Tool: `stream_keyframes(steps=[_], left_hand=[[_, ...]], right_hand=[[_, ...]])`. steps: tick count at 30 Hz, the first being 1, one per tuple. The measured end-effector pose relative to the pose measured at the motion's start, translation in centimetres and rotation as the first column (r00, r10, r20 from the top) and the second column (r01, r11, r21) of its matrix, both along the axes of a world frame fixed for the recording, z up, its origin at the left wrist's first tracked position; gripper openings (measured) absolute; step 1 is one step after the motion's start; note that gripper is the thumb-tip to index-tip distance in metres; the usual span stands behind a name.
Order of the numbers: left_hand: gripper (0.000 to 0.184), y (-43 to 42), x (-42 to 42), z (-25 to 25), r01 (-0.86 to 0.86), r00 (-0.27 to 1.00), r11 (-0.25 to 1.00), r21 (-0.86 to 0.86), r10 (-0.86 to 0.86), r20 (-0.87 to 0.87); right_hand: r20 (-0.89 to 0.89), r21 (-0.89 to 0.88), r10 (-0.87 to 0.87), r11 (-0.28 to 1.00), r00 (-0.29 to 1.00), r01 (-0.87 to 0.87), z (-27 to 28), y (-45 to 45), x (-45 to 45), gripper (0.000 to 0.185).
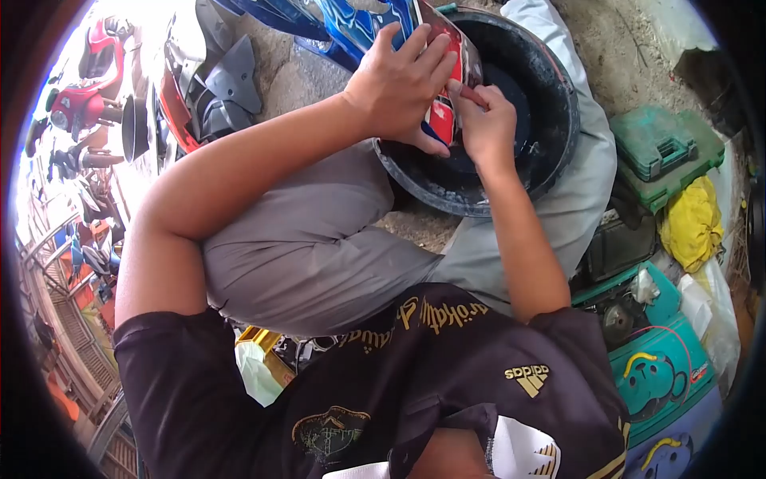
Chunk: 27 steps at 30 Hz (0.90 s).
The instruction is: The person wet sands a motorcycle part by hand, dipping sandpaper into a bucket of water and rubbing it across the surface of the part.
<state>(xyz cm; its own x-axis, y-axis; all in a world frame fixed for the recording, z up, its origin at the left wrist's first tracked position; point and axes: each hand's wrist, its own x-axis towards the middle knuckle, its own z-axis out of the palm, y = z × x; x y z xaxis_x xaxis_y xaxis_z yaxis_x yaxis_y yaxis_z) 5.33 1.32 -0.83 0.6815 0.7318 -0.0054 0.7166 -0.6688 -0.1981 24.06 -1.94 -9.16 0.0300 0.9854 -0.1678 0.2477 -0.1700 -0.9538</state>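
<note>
Over a round black basin (558, 152) between the person's legs is a panel with red and white graphics (441, 118); a blue patterned panel (339, 24) lies at the top beside it. My left hand (403, 86) rests on the red panel with its fingers spread and the thumb at the panel's lower end. My right hand (487, 124) is at the panel's right edge, its fingers bent together against it; whether something small is between them I cannot make out. Some liquid seems to be in the basin's dark bottom.
Dark grey plastic parts (231, 80) lie at the upper left, near a red motorcycle (80, 108). On the right are a green case (654, 148), a yellow bag (691, 223) and an open teal toolbox (662, 351). A yellow box (275, 369) stands by the left thigh.
</note>
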Motion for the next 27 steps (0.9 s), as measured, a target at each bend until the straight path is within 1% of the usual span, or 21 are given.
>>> stream_keyframes(steps=[1,2,5,6,9,10,13,14,17,18,21,22,25,26,27], left_hand=[[0.131,0.3,0.0,0.2,0.0,1.0,1.0,0.011,0.0,0.0],[0.131,0.2,0.2,0.4,0.007,1.0,1.0,0.02,-0.006,-0.013],[0.131,0.3,0.4,0.3,-0.005,1.0,1.0,-0.009,0.005,-0.006],[0.13,0.2,0.5,0.4,-0.009,1.0,1.0,-0.005,0.009,-0.02],[0.129,0.5,0.1,0.3,0.0,1.0,1.0,0.006,0.0,-0.005],[0.129,0.5,0.2,0.5,-0.008,1.0,1.0,-0.008,0.008,-0.029],[0.129,0.4,0.2,0.6,-0.002,0.999,1.0,-0.007,0.001,-0.035],[0.129,0.5,0.1,0.5,0.004,1.0,1.0,-0.006,-0.004,-0.015],[0.128,0.5,0.2,0.2,0.004,1.0,1.0,-0.009,-0.004,0.006],[0.128,0.5,0.2,0.4,0.011,1.0,1.0,0.013,-0.011,0.008],[0.128,0.4,0.2,0.4,0.01,1.0,1.0,0.005,-0.01,0.003],[0.129,0.5,0.2,0.3,0.012,1.0,1.0,0.006,-0.012,-0.001],[0.13,0.5,0.2,0.2,0.001,1.0,1.0,0.005,-0.001,-0.011],[0.13,0.5,0.2,0.2,-0.005,1.0,1.0,-0.008,0.005,-0.002],[0.13,0.5,0.2,0.1,-0.005,1.0,1.0,0.005,0.005,-0.004]], right_hand=[[0.008,0.031,-0.003,1.0,1.0,0.003,0.0,0.7,-0.2,0.033],[-0.013,0.054,-0.014,0.998,1.0,0.015,0.6,0.0,-0.2,0.032],[0.056,-0.068,0.002,0.998,0.998,0.002,-2.1,-3.6,1.5,0.03],[0.004,-0.09,-0.022,0.996,1.0,0.022,0.0,-3.5,1.2,0.031],[-0.049,0.07,-0.009,0.997,0.999,0.013,-0.5,-0.3,0.1,0.032],[0.116,0.1,0.036,0.994,0.993,-0.048,0.0,1.0,0.0,0.034],[0.01,0.065,-0.009,0.998,1.0,0.008,-0.3,-0.2,-0.2,0.034],[0.108,0.089,0.011,0.996,0.994,-0.021,-0.8,-1.8,0.5,0.036],[0.072,0.097,0.008,0.995,0.997,-0.015,-1.8,-4.0,0.9,0.035],[0.1,0.186,0.007,0.982,0.995,-0.026,-2.2,-2.9,0.9,0.034],[0.072,0.221,0.013,0.975,0.997,-0.029,-0.8,0.4,0.1,0.03],[0.064,0.127,0.004,0.992,0.998,-0.012,-0.1,-0.3,0.0,0.031],[0.01,0.064,0.001,0.998,1.0,-0.001,-2.5,-4.8,1.0,0.035],[-0.157,-0.195,-0.017,0.981,0.987,-0.014,-1.6,-5.2,1.0,0.034],[-0.133,-0.136,-0.015,0.991,0.991,-0.003,-1.5,-4.4,0.7,0.035]])
